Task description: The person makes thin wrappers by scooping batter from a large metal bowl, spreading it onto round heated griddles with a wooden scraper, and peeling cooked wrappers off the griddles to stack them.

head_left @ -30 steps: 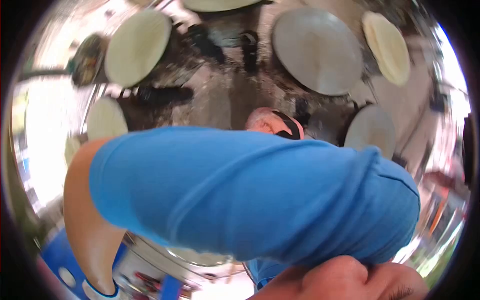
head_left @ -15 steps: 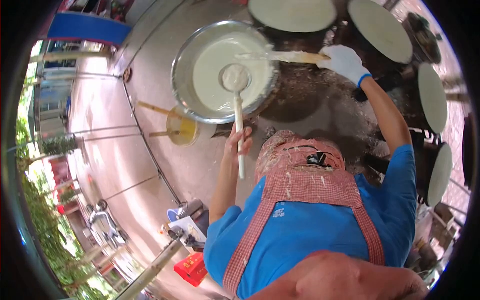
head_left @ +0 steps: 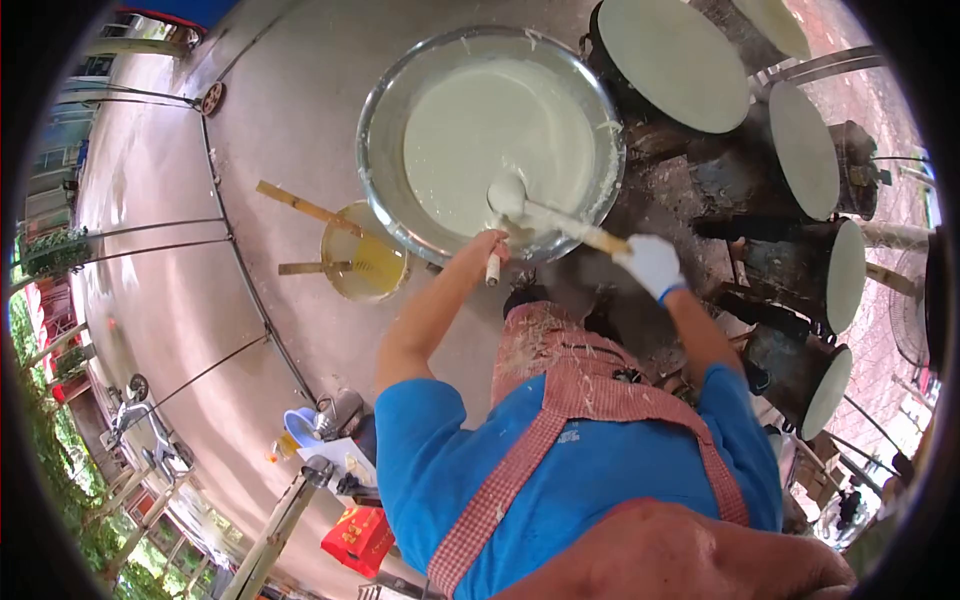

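Note:
A large metal basin [head_left: 383, 218] holds pale batter. At its near rim my left hand [head_left: 482, 254], bare, is wrapped round the handle of a ladle [head_left: 507, 194], whose bowl is over the batter. My right hand [head_left: 652, 264], in a white glove, grips the yellowish end of a batter-coated spatula [head_left: 580, 230]. The spatula's far end reaches over the basin beside the ladle bowl; whether the two touch I cannot tell.
Round pale-topped pans [head_left: 675, 65] on dark stands curve along the right. Left of the basin is a bucket [head_left: 365, 252] of yellow liquid with wooden-handled tools. A red bag [head_left: 358, 540] lies at lower left, and a motorbike [head_left: 150, 425] stands farther off.
The spatula and my gloved hand have come down and left toward the ladle. My left hand and the ladle have shifted closer to the basin's near rim. The view has also turned.

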Tool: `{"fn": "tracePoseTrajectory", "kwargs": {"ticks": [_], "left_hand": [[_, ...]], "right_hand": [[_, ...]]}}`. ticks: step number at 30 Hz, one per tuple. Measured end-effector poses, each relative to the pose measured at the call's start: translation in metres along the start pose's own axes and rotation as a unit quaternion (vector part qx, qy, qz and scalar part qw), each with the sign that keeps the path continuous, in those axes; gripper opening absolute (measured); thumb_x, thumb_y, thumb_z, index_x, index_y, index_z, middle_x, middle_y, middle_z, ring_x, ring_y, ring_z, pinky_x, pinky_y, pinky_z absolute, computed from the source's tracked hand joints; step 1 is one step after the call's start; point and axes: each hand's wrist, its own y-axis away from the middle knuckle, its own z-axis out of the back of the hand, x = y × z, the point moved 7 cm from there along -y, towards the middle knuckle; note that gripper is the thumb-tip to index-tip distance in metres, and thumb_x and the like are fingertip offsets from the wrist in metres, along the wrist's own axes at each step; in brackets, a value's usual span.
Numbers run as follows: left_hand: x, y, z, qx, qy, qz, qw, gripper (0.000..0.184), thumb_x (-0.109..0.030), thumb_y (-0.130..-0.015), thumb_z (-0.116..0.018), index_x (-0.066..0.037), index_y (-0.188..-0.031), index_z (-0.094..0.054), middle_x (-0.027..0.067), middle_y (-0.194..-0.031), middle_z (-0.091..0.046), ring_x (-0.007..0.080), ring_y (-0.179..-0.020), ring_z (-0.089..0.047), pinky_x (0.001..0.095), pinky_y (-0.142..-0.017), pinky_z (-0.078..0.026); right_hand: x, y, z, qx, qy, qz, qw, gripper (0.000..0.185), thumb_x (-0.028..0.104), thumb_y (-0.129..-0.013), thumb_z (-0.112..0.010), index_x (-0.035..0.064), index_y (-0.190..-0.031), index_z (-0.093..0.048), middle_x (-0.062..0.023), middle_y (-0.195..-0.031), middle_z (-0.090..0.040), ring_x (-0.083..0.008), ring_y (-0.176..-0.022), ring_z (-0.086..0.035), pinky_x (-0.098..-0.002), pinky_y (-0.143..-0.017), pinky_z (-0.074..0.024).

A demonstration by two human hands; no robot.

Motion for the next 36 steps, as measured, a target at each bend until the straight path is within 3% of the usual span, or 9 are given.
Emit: {"fn": "tracePoseTrajectory", "kwargs": {"ticks": [5,11,17,21,24,27,29,32,36], "left_hand": [[-0.006,0.124,-0.074,0.223,0.295,0.177,0.912,0.035,-0.014,-0.085,-0.049,-0.013,-0.057,-0.028,-0.0035,-0.047,-0.029,0.0049,-0.033,-0.025,0.0192,-0.027,-0.023],[-0.079,0.325,-0.144,0.300,0.089,-0.177,0.933,0.006,-0.015,-0.086,-0.050,-0.014,-0.083,-0.046,-0.0043,-0.051,-0.027,0.0030,-0.034,-0.020,0.0150,-0.025,-0.018],[-0.118,0.472,-0.185,0.353,-0.084,-0.331,0.871,0.029,-0.014,-0.086,-0.050,-0.027,-0.111,-0.044,-0.0050,-0.053,-0.025,0.0019,-0.034,-0.019,0.0147,-0.026,-0.018],[-0.162,0.527,-0.192,0.250,-0.232,-0.613,0.713,0.037,-0.018,-0.086,-0.052,-0.028,-0.118,-0.038,-0.0060,-0.051,-0.029,0.0031,-0.033,-0.025,0.0174,-0.026,-0.019],[-0.161,0.468,-0.166,0.135,-0.217,-0.556,0.790,0.024,-0.020,-0.086,-0.052,-0.025,-0.107,-0.040,-0.0062,-0.050,-0.029,0.0035,-0.033,-0.028,0.0175,-0.027,-0.019],[-0.142,0.359,-0.141,0.258,-0.196,-0.314,0.892,0.010,-0.023,-0.087,-0.052,-0.017,-0.090,-0.044,-0.0056,-0.050,-0.030,0.0042,-0.033,-0.026,0.0173,-0.027,-0.020],[-0.113,0.315,-0.144,0.270,0.094,0.042,0.957,0.023,-0.023,-0.087,-0.050,-0.012,-0.069,-0.041,-0.0049,-0.049,-0.028,0.0053,-0.033,-0.024,0.0174,-0.028,-0.021],[-0.093,0.324,-0.187,0.161,-0.152,-0.150,0.964,0.039,-0.028,-0.090,-0.044,-0.014,-0.056,-0.032,-0.0046,-0.047,-0.026,0.0064,-0.033,-0.024,0.0189,-0.028,-0.022],[-0.042,0.306,-0.278,0.331,-0.306,-0.120,0.885,0.044,-0.038,-0.094,-0.031,-0.014,-0.057,-0.031,-0.0042,-0.043,-0.024,0.0071,-0.033,-0.025,0.0208,-0.029,-0.025]], "right_hand": [[0.012,0.073,0.011,-0.056,-0.120,-0.100,0.986,0.039,0.044,-0.077,-0.054,0.0070,-0.087,-0.061,-0.0157,-0.073,-0.062,-0.0327,-0.070,-0.060,-0.0424,-0.064,-0.0461],[0.035,0.088,0.135,-0.411,-0.105,0.046,0.904,0.038,0.040,-0.075,-0.060,0.0082,-0.096,-0.060,-0.0145,-0.070,-0.061,-0.0309,-0.058,-0.058,-0.0397,-0.052,-0.0459],[0.040,0.103,0.267,-0.624,-0.077,0.120,0.769,0.031,0.027,-0.073,-0.068,0.0048,-0.093,-0.062,-0.0134,-0.072,-0.061,-0.0301,-0.063,-0.059,-0.0375,-0.054,-0.0461],[0.048,0.107,0.301,-0.628,-0.186,0.094,0.750,0.033,0.023,-0.073,-0.068,0.0018,-0.097,-0.060,-0.0177,-0.079,-0.062,-0.0315,-0.071,-0.060,-0.0356,-0.062,-0.0464],[0.039,0.037,0.218,-0.371,-0.543,0.127,0.742,0.031,0.018,-0.076,-0.066,-0.0002,-0.100,-0.059,-0.0070,-0.081,-0.064,-0.0122,-0.073,-0.057,-0.0277,-0.066,-0.0459],[0.020,0.014,0.101,-0.230,-0.543,-0.006,0.807,0.030,0.026,-0.074,-0.065,0.0013,-0.091,-0.063,-0.0036,-0.069,-0.061,-0.0073,-0.063,-0.054,-0.0232,-0.056,-0.0438],[0.003,0.053,0.069,-0.184,-0.489,-0.098,0.847,0.033,0.031,-0.072,-0.066,0.0029,-0.089,-0.064,-0.0035,-0.060,-0.057,-0.0092,-0.049,-0.052,-0.0252,-0.045,-0.0407],[-0.033,0.125,0.076,-0.249,-0.481,-0.156,0.826,0.026,0.026,-0.073,-0.065,0.0047,-0.087,-0.063,-0.0013,-0.055,-0.051,-0.0076,-0.042,-0.045,-0.0234,-0.037,-0.0359],[-0.054,0.218,0.095,-0.401,-0.502,-0.169,0.747,0.032,0.033,-0.075,-0.064,0.0070,-0.094,-0.063,-0.0033,-0.066,-0.057,-0.0105,-0.052,-0.053,-0.0248,-0.046,-0.0417]]}}
